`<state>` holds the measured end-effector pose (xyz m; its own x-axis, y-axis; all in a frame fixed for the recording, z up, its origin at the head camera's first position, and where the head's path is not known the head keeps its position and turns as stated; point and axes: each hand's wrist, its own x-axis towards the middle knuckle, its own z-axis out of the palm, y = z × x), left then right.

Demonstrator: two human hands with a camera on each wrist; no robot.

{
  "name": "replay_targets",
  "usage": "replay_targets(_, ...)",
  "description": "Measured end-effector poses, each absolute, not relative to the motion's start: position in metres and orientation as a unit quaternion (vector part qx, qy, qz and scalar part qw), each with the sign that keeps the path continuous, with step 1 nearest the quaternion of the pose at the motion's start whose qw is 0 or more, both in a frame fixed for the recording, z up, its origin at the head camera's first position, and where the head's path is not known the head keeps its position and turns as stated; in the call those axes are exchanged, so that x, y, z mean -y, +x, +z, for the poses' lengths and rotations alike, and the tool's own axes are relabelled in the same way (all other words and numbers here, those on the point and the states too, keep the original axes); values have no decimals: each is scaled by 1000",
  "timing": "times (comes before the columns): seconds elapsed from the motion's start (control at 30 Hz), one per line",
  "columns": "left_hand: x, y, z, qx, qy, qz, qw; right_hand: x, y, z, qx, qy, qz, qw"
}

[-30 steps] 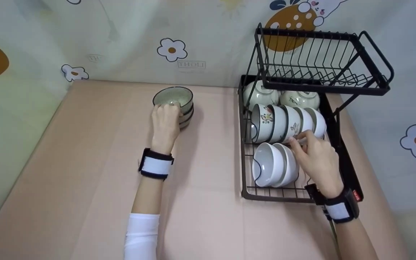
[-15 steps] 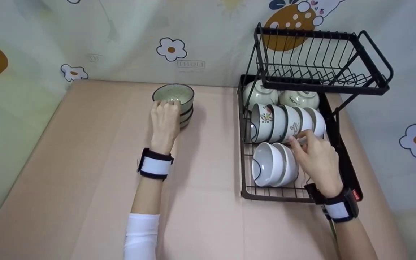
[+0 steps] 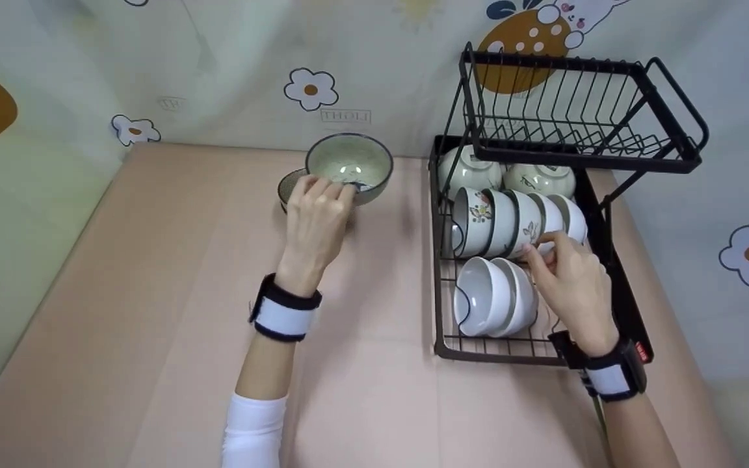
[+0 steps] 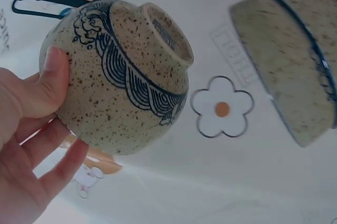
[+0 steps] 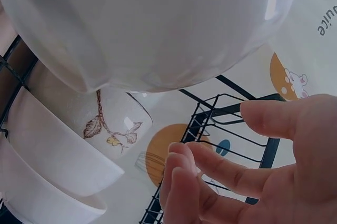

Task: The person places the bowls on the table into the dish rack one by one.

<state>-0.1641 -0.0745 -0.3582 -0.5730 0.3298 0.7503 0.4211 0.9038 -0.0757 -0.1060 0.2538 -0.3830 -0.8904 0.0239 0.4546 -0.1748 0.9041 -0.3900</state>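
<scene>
My left hand (image 3: pixel 319 224) pinches the rim of a speckled grey-green bowl (image 3: pixel 352 162), thumb on the outside. In the left wrist view this bowl (image 4: pixel 126 82) is tilted and shows a blue wave pattern. Another speckled bowl (image 3: pixel 290 185) stands on the table behind the hand, partly hidden by it. My right hand (image 3: pixel 573 286) hovers over the dish rack, fingertips close to a row of several flower-patterned and white bowls (image 3: pixel 501 221) on edge. In the right wrist view its fingers (image 5: pixel 226 174) are loosely bent, with nothing between them and the thumb.
The black two-tier dish rack (image 3: pixel 504 357) stands on the right of the table. Two plain white bowls (image 3: pixel 482 299) lean at its front, and upturned bowls (image 3: pixel 469 172) sit at its back. Its upper wire tier (image 3: pixel 582 156) overhangs the back. A patterned curtain (image 3: pixel 218 71) hangs behind.
My left hand has lifted the top speckled bowl off the stack and moved it to the right, uncovering the bowl below. The right hand has barely moved.
</scene>
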Motion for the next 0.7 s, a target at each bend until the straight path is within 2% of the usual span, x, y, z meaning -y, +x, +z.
replay_targets(0.23,53,-151,-355,859,-275,-68,426,-254,-107,-382,938,48,234,251)
replay_targets(0.7,16,-143,-368,791,-405,-43,456,-253,-106,-376,927,46,305,215)
